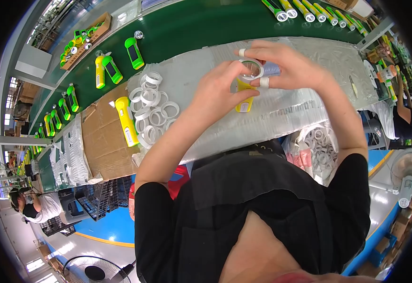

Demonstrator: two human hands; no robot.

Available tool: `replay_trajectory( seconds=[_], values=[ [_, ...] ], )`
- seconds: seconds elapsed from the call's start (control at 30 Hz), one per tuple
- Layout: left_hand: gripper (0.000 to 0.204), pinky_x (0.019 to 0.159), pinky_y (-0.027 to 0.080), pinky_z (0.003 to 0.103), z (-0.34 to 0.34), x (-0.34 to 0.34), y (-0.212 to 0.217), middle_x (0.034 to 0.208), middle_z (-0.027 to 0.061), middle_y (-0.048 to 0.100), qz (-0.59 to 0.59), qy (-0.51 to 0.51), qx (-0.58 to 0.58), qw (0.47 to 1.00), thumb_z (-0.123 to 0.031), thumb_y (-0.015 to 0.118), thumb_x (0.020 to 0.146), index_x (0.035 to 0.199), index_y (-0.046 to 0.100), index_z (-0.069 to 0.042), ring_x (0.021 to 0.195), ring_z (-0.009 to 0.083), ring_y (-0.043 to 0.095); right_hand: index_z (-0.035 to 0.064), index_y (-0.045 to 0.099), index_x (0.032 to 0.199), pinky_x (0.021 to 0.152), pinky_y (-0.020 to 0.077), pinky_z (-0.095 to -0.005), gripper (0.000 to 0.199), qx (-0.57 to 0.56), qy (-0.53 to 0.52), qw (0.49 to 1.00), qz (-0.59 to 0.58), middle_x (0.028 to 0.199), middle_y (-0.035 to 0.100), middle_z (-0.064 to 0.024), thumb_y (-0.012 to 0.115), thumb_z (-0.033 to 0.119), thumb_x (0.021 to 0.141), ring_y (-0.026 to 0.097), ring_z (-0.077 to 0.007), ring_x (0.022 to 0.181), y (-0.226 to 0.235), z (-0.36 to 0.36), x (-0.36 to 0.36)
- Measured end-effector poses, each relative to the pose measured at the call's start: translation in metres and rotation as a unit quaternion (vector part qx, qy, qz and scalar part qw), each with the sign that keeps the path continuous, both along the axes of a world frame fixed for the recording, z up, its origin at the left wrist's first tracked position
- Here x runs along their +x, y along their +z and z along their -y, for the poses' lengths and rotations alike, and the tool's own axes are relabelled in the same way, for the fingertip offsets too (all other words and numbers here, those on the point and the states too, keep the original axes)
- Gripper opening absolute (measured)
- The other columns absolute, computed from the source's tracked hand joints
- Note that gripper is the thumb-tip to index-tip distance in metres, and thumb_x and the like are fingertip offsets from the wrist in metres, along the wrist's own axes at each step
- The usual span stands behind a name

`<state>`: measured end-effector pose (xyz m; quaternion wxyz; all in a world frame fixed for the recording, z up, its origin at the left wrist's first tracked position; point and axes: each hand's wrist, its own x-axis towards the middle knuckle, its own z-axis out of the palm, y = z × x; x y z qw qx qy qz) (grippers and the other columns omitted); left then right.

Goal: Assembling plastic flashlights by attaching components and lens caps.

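Observation:
Over the plastic-covered bench (191,61), both hands meet around a yellow flashlight (244,104), its head end up toward a white ring (252,70). My left hand (217,89) is closed, its thumb and fingers at the flashlight and the ring's left side. From the right, my right hand (288,66) curls its fingers on the ring; white tape wraps some of them. A bluish object (272,69) shows behind those fingers, its kind unclear. Whether the ring sits around the flashlight's head I cannot tell. Left of my hands lies a heap of loose white rings (151,96).
Beside the heap, another yellow flashlight (126,121) lies on cardboard (106,141). Green and yellow flashlights line the green conveyor belt (182,28) beyond. A bag of white rings (317,148) hangs at the bench's near edge. People work far left and far right.

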<state>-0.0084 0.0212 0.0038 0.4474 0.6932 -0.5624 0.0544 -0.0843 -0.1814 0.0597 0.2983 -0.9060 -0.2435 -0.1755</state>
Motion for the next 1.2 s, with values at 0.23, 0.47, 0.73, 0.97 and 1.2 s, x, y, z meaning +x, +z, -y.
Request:
replay_trajectory(
  seconds=[0.23,0.47,0.73,0.97,1.2],
  values=[
    [0.035,0.072,0.053,0.037,0.008,-0.004,-0.007,0.097,0.0074,0.069,-0.092,-0.001,-0.025,0.995,-0.016,0.081,0.074,0.098,0.056,-0.010,0.087,0.0287,0.067,-0.0010,0.062,0.103,0.065,0.0478,-0.0346,0.038,-0.156,0.029,0.969,-0.188,0.082,0.053,-0.0090,0.075,0.011,0.070,0.056,-0.0243,0.072,0.024,-0.002,0.012],
    [0.036,0.065,0.052,0.039,0.020,0.000,-0.014,0.090,0.0085,0.067,-0.062,0.009,-0.042,0.997,-0.017,0.082,0.071,0.095,0.056,-0.011,0.083,0.0291,0.065,0.0003,0.060,0.087,0.057,0.0463,-0.0346,0.040,-0.152,-0.173,0.966,-0.119,0.071,0.058,-0.0112,0.077,0.034,0.076,0.058,-0.0234,0.062,0.004,-0.011,-0.001],
    [0.033,0.068,0.051,0.031,0.025,0.003,-0.011,0.091,0.0043,0.069,-0.076,0.009,-0.008,0.997,-0.016,0.082,0.074,0.098,0.060,-0.008,0.078,0.0189,0.062,0.0001,0.056,0.089,0.059,0.0463,-0.0337,0.050,-0.100,-0.166,0.975,-0.113,0.073,0.058,-0.0099,0.077,0.043,0.075,0.058,-0.0219,0.067,0.005,0.002,-0.005],
    [0.036,0.066,0.049,0.032,0.029,-0.003,-0.007,0.087,0.0039,0.067,-0.037,0.035,0.002,0.999,-0.017,0.084,0.071,0.096,0.059,-0.010,0.075,0.0203,0.060,-0.0027,0.061,0.098,0.064,0.0488,-0.0358,0.059,-0.180,-0.239,0.925,-0.234,0.089,0.061,-0.0149,0.077,0.048,0.071,0.060,-0.0253,0.076,0.025,-0.007,-0.005],
    [0.042,0.064,0.051,0.040,0.032,-0.010,-0.009,0.081,0.0086,0.063,0.009,0.030,0.002,1.000,-0.021,0.084,0.068,0.098,0.056,-0.013,0.077,0.0278,0.063,-0.0026,0.063,0.081,0.058,0.0480,-0.0364,0.057,-0.163,-0.224,0.942,-0.192,0.071,0.061,-0.0148,0.076,0.051,0.066,0.060,-0.0263,0.065,0.014,-0.004,-0.003]
  ],
)
